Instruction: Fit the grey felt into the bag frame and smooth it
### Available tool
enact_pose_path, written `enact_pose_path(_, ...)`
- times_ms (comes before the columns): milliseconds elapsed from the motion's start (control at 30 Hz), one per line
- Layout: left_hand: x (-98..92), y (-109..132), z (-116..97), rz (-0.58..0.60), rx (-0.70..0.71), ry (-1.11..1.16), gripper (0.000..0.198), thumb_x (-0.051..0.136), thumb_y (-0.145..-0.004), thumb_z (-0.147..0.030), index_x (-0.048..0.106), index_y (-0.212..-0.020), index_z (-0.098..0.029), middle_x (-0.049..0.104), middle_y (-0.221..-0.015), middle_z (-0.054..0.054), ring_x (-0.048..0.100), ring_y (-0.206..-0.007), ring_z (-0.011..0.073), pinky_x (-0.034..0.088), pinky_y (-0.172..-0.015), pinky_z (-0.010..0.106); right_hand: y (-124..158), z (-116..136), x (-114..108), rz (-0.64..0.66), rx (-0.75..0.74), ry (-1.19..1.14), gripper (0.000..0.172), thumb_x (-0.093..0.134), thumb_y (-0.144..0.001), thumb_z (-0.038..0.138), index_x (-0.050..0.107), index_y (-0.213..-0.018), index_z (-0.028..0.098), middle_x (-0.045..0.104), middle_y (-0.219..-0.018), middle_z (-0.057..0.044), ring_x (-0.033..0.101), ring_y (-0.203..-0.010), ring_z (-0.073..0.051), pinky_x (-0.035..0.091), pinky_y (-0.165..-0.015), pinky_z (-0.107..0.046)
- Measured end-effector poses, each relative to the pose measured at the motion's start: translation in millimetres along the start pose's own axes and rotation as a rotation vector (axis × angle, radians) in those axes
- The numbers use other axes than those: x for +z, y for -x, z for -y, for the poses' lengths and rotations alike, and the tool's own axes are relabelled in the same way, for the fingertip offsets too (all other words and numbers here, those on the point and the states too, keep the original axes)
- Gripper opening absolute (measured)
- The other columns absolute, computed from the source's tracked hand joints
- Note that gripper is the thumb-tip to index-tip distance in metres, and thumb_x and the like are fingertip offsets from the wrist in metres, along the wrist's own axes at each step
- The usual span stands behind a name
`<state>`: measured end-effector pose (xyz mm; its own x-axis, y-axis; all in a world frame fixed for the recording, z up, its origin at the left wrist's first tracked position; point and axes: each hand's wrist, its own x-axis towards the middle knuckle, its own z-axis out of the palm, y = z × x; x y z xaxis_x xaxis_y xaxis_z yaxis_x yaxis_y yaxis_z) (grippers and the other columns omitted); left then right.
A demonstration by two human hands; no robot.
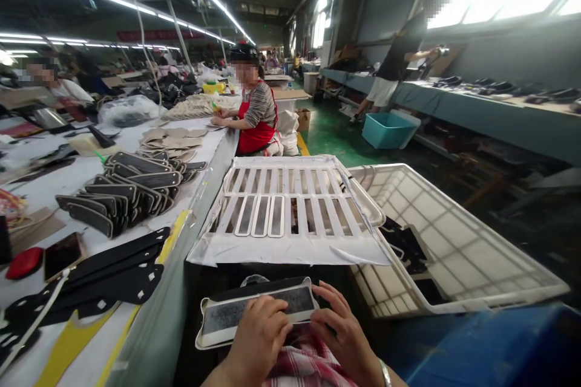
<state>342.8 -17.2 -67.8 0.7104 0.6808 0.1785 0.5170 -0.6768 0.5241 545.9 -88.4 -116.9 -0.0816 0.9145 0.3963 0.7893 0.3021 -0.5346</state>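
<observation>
So a black-centred, pale-rimmed panel (233, 315) sits over the red plaid cloth (305, 366), near the slotted white rack (290, 251). Left hand (263, 329)'s loosely curled on top, right hand (338, 323)'s half-spread at one end; can't tell if either's gripping.

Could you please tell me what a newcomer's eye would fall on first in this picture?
Probably the slotted white board in the middle, with three pale-rimmed dark strips lying side by side on it. Just below, the left hand lies over a dark panel with a pale border, and the right hand touches its right end. Farther off, a co-worker's red apron stands out beside the long table at left.
</observation>
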Motion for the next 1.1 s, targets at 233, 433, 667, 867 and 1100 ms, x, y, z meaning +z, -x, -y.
enact_pose_path(233, 7.4, 2, -10, -0.052, -0.083, -0.047, 0.017, 0.051, -0.083, -0.009, 0.061, -0.074, -0.02, 0.065, -0.102, 0.002, 0.054, -0.095, 0.0236, 0.04, -0.084, 0.045, -10, 10, 1, -0.093, 0.019, 0.064, 0.015, 0.049, -0.085, 0.014, 0.06, -0.078, 0.021, 0.049, -0.128, -0.009, 0.037, -0.128, -0.027, 0.044, -0.098, -0.048)
enact_pose_path(433, 8.4, -11, -18, -0.01, -0.21, -0.129, 0.014, 0.048, -0.079, -0.009, 0.056, -0.076, -0.02, 0.06, -0.096, 0.001, 0.05, -0.092, 0.0217, 0.037, -0.08, 0.039, -16, 11, 18, -0.084, 0.182, 0.051, 0.013, 0.048, -0.077, 0.009, 0.054, -0.071, 0.019, 0.048, -0.13, -0.012, 0.038, -0.128, -0.03, 0.043, -0.097, -0.051)
enact_pose_path(667, 8.5, -18, -17, 0.037, -0.297, -0.181, 0.012, 0.047, -0.074, -0.011, 0.052, -0.08, -0.02, 0.055, -0.092, 0.002, 0.048, -0.089, 0.0223, 0.034, -0.075, 0.038, -22, 20, 15, -0.164, 0.126, 0.199, 0.027, 0.047, -0.076, 0.008, 0.057, -0.099, 0.016, 0.047, -0.133, -0.016, 0.039, -0.128, -0.03, 0.042, -0.099, -0.051)
enact_pose_path(867, 9.0, -19, -16, 0.0, -0.343, -0.114, 0.018, 0.049, -0.068, -0.009, 0.05, -0.082, -0.02, 0.053, -0.089, 0.002, 0.049, -0.087, 0.0212, 0.036, -0.075, 0.036, 0, 32, 11, -0.074, -0.448, 0.514, 0.043, 0.037, -0.085, 0.003, 0.054, -0.123, 0.012, 0.051, -0.134, -0.007, 0.037, -0.13, -0.022, 0.017, -0.115, -0.039)
enact_pose_path(1100, -16.3, 9, -2, -0.041, -0.293, -0.098, 0.007, 0.056, -0.077, -0.013, 0.057, -0.076, -0.021, 0.057, -0.091, 0.001, 0.05, -0.091, 0.0206, 0.036, -0.079, 0.035, -1, 33, 28, -0.156, -0.484, 0.676, 0.044, 0.031, -0.084, 0.005, 0.057, -0.12, 0.008, 0.055, -0.128, -0.012, 0.047, -0.122, -0.023, 0.022, -0.113, -0.037)
